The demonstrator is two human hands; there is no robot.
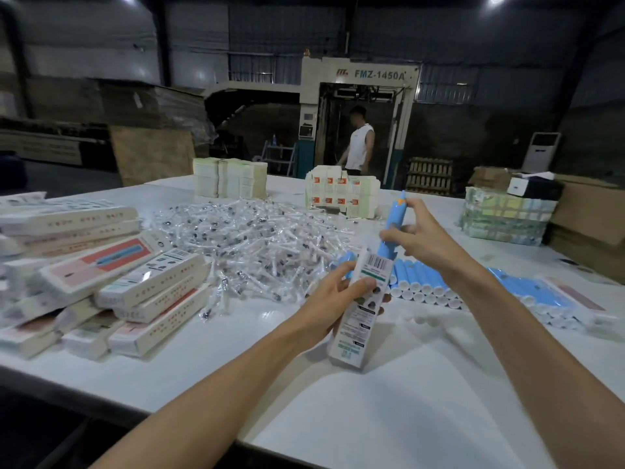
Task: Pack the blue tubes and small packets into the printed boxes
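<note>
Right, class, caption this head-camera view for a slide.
Left hand grips a printed box while the right hand feeds a blue tube into its top.

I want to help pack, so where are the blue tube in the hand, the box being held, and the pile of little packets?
blue tube (pixel 395 213): head view, upper body, just below its tip.
printed box (pixel 351 333): head view, lower printed face.
pile of small packets (pixel 257 238): head view, middle of the heap.

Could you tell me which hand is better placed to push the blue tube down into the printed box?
Right. The right hand grips the blue tube, whose lower end is at the open top of the printed box. The left hand is wrapped round that box, so it is not free.
</note>
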